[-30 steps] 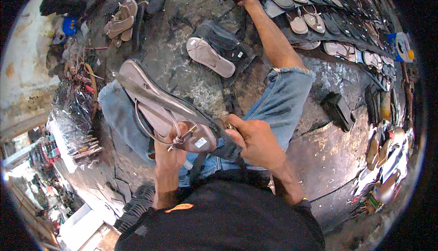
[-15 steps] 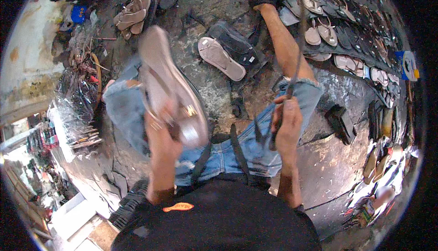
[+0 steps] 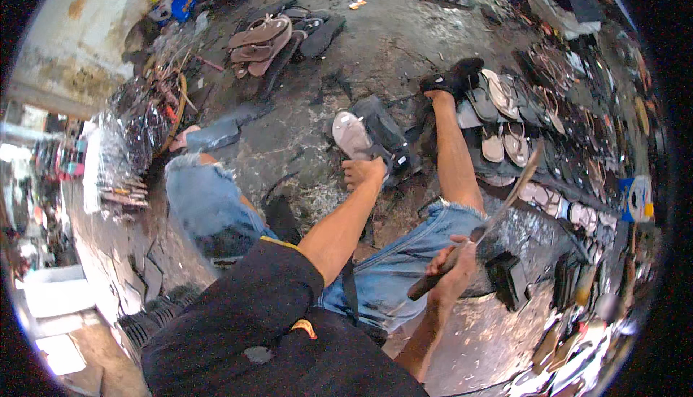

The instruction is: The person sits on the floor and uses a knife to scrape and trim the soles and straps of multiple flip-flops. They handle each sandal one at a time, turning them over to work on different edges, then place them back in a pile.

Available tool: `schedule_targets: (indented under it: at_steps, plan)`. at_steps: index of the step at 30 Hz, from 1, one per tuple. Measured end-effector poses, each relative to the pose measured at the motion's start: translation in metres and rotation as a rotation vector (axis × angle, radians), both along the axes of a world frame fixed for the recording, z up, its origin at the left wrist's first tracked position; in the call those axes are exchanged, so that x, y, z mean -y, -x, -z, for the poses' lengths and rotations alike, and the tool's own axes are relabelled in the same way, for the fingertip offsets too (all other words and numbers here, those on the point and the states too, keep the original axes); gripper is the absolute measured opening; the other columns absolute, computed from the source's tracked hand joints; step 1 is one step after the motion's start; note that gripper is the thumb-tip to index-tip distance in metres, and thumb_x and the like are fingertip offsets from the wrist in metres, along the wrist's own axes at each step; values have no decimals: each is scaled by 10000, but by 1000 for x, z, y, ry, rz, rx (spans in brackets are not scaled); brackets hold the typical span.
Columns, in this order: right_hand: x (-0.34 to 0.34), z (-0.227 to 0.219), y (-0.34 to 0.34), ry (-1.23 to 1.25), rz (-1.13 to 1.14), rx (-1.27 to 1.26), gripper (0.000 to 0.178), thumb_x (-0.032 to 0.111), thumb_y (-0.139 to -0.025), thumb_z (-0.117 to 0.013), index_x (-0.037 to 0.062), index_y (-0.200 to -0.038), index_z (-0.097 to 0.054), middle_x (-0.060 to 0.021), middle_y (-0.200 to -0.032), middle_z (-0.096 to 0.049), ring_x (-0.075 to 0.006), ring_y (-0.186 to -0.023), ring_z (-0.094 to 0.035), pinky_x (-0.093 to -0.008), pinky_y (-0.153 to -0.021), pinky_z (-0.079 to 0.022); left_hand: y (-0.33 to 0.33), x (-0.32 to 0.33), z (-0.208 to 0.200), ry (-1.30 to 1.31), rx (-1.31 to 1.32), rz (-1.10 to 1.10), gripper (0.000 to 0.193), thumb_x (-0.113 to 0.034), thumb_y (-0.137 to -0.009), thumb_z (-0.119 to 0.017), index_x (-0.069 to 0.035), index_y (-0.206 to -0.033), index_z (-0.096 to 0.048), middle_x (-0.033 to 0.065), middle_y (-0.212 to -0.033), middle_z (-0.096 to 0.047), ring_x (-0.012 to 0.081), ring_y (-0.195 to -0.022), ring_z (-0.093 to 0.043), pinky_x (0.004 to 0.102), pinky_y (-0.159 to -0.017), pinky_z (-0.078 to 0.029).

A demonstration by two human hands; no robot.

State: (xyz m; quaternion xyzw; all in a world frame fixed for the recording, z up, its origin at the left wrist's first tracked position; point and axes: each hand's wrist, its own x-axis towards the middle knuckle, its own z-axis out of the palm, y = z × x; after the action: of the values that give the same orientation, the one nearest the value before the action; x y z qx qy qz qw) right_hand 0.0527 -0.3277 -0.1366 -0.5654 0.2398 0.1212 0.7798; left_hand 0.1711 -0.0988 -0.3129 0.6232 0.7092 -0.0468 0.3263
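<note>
My left hand [image 3: 364, 172] reaches out to the middle of the floor, its fingers curled around the near end of a beige sandal [image 3: 351, 131]. Part of that sandal is covered by the hand. Right beside it lies a black, flat-soled piece of footwear [image 3: 382, 126] with a small white label. Over my right thigh, my right hand [image 3: 456, 265] is closed on the dark handle of a long, narrow-bladed knife [image 3: 509, 206]. The blade slants up and away to the right.
Rows of sandals [image 3: 516, 144] line the floor at the right. A pile of brown and black sandals [image 3: 261, 42] lies at the far left. Dark blocks [image 3: 509, 281] stand near my right knee. Clear plastic bags [image 3: 133, 137] crowd the left wall.
My left hand has moved from above my lap, where it held up a beige sandal, forward to the floor. My right hand still holds the knife, its blade now tilted further right.
</note>
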Motion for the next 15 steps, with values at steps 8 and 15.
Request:
schedule_targets:
  at_steps: [8, 15]
  plan:
    - [-47, 21, -15, 314, -419, 111, 284, 285, -1054, -536, 60, -1227, -521, 6, -707, -480, -70, -542, -453, -230, -490, -388, 26, -112, -56, -395, 294, 720, 827, -377, -803, -772, 58, -1391, -386, 286, -1004, -698, 476, -942, -667, 552, -810, -522]
    - [-106, -2, -28, 342, -573, 294, 297, 263, -1046, -543, 49, -1252, -550, 8, -733, -514, -92, -619, -461, -269, -558, -399, 46, -166, -60, 23, 507, 235, 688, -457, -771, -818, 102, -1119, -617, 248, -993, -714, 353, -931, -712, 474, -853, -544]
